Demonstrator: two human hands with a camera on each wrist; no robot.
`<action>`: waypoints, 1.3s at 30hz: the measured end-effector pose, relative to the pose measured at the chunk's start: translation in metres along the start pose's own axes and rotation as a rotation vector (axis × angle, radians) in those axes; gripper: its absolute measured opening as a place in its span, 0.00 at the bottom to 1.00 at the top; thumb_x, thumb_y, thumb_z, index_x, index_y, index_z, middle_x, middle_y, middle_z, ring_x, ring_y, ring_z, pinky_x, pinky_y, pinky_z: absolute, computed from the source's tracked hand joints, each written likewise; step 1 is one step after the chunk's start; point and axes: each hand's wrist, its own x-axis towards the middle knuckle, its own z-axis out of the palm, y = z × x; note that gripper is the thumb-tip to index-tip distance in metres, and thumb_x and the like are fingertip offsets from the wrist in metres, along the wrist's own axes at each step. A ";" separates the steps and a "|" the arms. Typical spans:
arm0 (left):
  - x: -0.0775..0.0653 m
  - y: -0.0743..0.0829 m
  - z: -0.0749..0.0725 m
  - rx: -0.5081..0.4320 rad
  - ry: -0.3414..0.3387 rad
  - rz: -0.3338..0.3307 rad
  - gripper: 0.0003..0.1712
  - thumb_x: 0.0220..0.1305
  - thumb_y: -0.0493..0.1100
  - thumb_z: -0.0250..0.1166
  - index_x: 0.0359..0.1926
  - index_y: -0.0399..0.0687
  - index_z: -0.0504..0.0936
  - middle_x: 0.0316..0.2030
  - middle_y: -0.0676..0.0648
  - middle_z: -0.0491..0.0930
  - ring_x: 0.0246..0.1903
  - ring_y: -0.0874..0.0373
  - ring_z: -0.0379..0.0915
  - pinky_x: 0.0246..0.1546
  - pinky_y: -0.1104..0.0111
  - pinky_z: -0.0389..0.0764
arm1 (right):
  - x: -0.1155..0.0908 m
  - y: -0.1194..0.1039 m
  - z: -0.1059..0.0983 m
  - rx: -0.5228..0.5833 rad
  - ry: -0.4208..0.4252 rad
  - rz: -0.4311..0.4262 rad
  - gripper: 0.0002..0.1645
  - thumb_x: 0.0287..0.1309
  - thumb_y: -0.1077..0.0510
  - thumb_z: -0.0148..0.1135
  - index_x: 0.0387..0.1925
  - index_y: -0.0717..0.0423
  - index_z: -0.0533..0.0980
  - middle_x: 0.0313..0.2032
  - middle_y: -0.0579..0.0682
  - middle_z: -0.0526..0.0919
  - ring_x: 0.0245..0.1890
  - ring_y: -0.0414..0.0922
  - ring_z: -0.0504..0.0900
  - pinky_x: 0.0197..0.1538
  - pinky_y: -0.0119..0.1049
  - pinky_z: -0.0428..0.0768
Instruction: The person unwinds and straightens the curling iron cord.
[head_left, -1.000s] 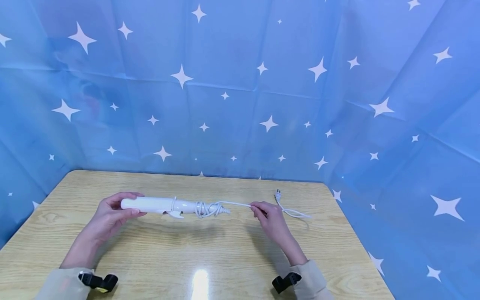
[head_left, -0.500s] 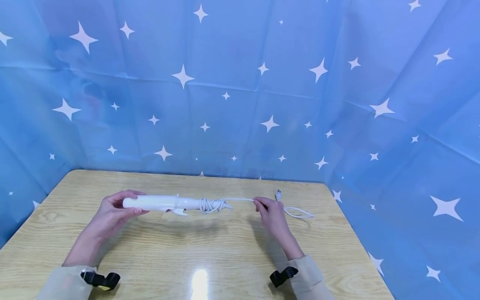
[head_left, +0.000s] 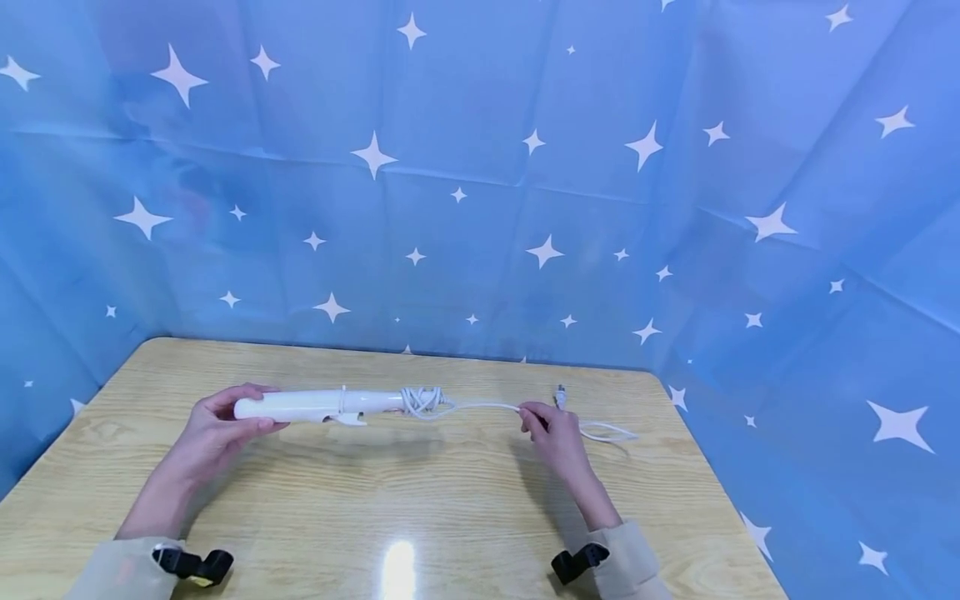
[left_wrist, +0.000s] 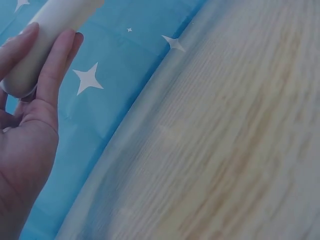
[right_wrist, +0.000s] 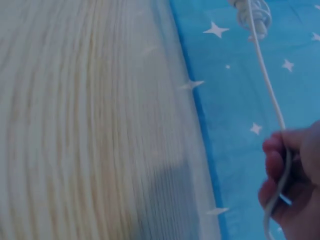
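In the head view a white curling iron (head_left: 300,406) is held level above the table, its thick barrel to the left. My left hand (head_left: 213,433) grips the barrel's end between thumb and fingers; the left wrist view shows the same grip on the barrel (left_wrist: 47,40). White cord (head_left: 423,401) is wound in several loops around the handle end. From there it runs to my right hand (head_left: 557,439), which pinches it between thumb and fingers. Beyond that hand, the cord's loose end (head_left: 609,432) bends back to a two-prong plug (head_left: 561,395), partly behind the hand.
A light wood-grain table (head_left: 360,508) lies beneath both hands. Blue curtain (head_left: 450,208) with white stars stands along its back and sides. Black wrist cameras sit on both sleeves.
My right hand has moved slightly right with the cord, and the stretch to the handle now sags a little. The curling iron has shifted slightly and turned a bit; my left hand keeps its hold.
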 end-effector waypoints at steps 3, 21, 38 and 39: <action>-0.001 -0.001 -0.001 -0.019 -0.004 0.010 0.27 0.62 0.12 0.54 0.48 0.39 0.87 0.53 0.44 0.81 0.54 0.54 0.75 0.51 0.54 0.86 | -0.005 0.000 -0.003 0.059 -0.061 0.001 0.09 0.71 0.65 0.61 0.44 0.63 0.86 0.24 0.45 0.83 0.21 0.43 0.79 0.18 0.29 0.73; 0.002 -0.005 0.001 0.033 -0.019 0.006 0.27 0.62 0.12 0.54 0.47 0.41 0.87 0.52 0.46 0.82 0.53 0.54 0.76 0.50 0.55 0.87 | -0.017 -0.008 -0.004 0.084 -0.152 -0.007 0.13 0.74 0.57 0.60 0.51 0.59 0.85 0.44 0.46 0.89 0.44 0.44 0.85 0.47 0.39 0.88; 0.003 -0.006 0.004 0.026 -0.050 0.042 0.28 0.61 0.11 0.53 0.47 0.41 0.86 0.53 0.45 0.82 0.52 0.54 0.77 0.51 0.56 0.87 | -0.003 -0.034 0.015 0.167 -0.224 -0.159 0.13 0.72 0.60 0.62 0.53 0.60 0.82 0.50 0.55 0.86 0.48 0.53 0.84 0.49 0.47 0.90; 0.003 -0.006 0.004 0.026 -0.052 0.041 0.28 0.62 0.11 0.53 0.48 0.41 0.86 0.53 0.45 0.82 0.53 0.54 0.77 0.51 0.56 0.87 | -0.003 -0.034 0.017 0.168 -0.231 -0.172 0.13 0.72 0.61 0.63 0.53 0.61 0.82 0.50 0.55 0.86 0.48 0.53 0.84 0.50 0.48 0.89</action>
